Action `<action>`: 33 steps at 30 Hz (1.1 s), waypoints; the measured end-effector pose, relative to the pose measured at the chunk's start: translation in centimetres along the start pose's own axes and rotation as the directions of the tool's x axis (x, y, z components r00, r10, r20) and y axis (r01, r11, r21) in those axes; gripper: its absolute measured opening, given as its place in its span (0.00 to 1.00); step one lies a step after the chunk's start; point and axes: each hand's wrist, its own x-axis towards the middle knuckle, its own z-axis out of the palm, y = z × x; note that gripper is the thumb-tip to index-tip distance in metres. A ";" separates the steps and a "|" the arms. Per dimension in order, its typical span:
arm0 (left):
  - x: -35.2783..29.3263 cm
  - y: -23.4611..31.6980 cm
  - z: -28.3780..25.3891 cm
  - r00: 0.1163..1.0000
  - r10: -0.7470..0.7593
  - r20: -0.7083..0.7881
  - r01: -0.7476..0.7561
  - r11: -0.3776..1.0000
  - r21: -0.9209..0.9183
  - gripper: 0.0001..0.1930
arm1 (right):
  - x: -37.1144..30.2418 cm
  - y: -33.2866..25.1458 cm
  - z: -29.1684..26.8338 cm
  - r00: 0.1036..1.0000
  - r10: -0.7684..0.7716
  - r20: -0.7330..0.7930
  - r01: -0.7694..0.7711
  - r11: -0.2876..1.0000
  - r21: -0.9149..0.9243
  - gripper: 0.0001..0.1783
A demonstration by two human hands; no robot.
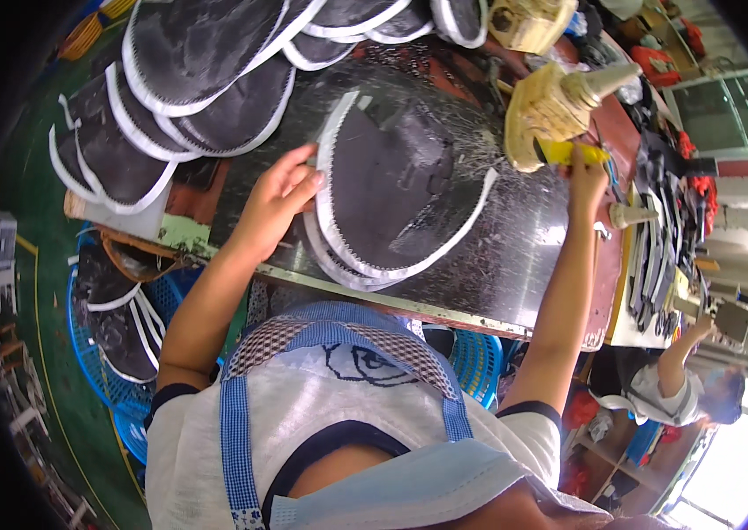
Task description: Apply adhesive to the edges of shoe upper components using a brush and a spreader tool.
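A black, shoe-upper-like piece [374,177] with a stitched white border lies on the dark worktable in front of me, at least one more beneath it. At its left border is my left hand [281,199], fingers apart and fingertips at the white edge. Reaching to the right, my right hand [588,184] is closed on a yellow tool [573,154], whose far end I cannot make out. The tool lies against a crusted cream plastic bottle [533,119] with a long nozzle.
Stacked black pieces [206,53] with white borders fill the table's far left. Another crusted container [528,22] stands behind the bottle. A blue basket [95,362] holds more pieces at lower left. Dark strips [656,256] hang at right, where another person [679,389] works.
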 end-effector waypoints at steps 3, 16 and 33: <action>1.4 -0.9 -2.2 0.982 -0.128 0.140 0.111 0.986 0.123 0.11 | -2.9 -3.6 0.5 0.900 0.150 0.410 -0.381 0.729 0.569 0.13; 1.8 -2.1 -1.5 0.995 -0.068 0.070 0.051 0.975 0.216 0.03 | -11.4 -18.9 10.6 0.306 -0.742 0.596 0.559 0.647 0.519 0.07; 1.0 -1.2 -0.1 0.899 0.430 0.088 -0.311 0.481 0.820 0.10 | -16.8 -13.2 2.5 0.662 -0.544 0.517 0.387 0.838 0.385 0.13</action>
